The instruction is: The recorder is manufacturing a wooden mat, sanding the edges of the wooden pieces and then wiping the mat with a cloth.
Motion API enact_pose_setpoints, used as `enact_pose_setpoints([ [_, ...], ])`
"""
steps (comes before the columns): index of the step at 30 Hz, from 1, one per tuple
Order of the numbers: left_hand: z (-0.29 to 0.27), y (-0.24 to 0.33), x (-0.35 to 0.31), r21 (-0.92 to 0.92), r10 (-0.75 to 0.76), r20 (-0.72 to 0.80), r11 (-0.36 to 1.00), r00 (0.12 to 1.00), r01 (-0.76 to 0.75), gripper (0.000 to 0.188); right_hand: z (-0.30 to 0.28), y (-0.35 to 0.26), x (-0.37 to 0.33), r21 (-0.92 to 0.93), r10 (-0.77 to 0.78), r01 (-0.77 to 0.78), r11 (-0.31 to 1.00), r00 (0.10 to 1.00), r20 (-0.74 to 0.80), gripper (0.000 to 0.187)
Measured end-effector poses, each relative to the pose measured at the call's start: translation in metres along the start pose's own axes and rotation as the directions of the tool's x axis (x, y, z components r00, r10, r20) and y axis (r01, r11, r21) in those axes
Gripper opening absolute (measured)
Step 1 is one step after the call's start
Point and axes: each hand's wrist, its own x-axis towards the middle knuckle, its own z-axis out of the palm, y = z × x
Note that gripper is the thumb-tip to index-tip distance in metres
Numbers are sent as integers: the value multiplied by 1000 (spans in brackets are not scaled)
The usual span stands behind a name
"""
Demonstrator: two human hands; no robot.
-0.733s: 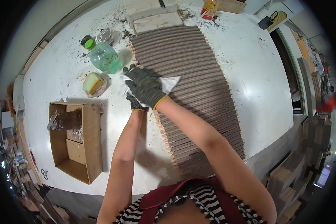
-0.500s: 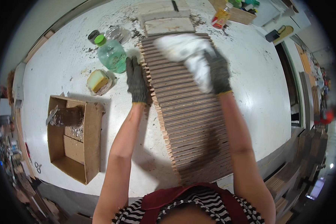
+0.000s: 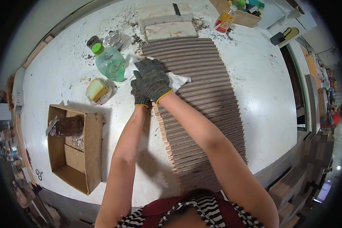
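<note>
A long row of brown-grey wooden strips [image 3: 205,110] lies side by side on the white table, their pale ends jagged along the left side. My right hand [image 3: 152,78], in a dark knit glove with a yellow cuff, is at the row's left edge near its far end. It presses on a white cloth [image 3: 178,81], which pokes out on both sides of the hand. My left hand [image 3: 140,95], gloved alike, stands against the strips' left ends. The right hand overlaps it and hides its fingers.
Left of the strips are a green-capped bottle [image 3: 111,66], a yellow-green sponge [image 3: 97,90], crumpled foil [image 3: 115,40] and a cardboard box [image 3: 93,148] with a brown roll inside. White blocks [image 3: 169,30] sit at the far end. A labelled bottle [image 3: 225,21] stands far right.
My right hand has swept left across the strips with the cloth, from the right side to the left edge. It now overlaps my left hand, which stays near the same spot.
</note>
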Motion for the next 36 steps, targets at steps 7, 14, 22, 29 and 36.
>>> enact_pose_setpoints([
  [7, 53, 23, 7, 671, 179, -299, 738, 937, 73, 60, -94, 152, -26, 109, 57, -32, 994, 971, -234, 40],
  [14, 60, 28, 26, 819, 236, 35, 550, 971, -163, 64, -51, 196, 10, -683, 142, -191, 705, 982, -127, 43],
  [22, 13, 13, 49, 997, 126, 20, -72, 992, -11, 50, 21, 50, 54, -234, -11, -11, 972, 996, -93, 40],
  [29, 7, 3, 44, 903, 361, 423, -244, 831, -354, 55, -81, 154, 5, -236, -302, 261, 936, 940, -158, 34],
  [36, 72, 29, 24, 942, 271, 81, 294, 959, -163, 58, -98, 226, 30, -549, 313, -275, 790, 949, -25, 41],
])
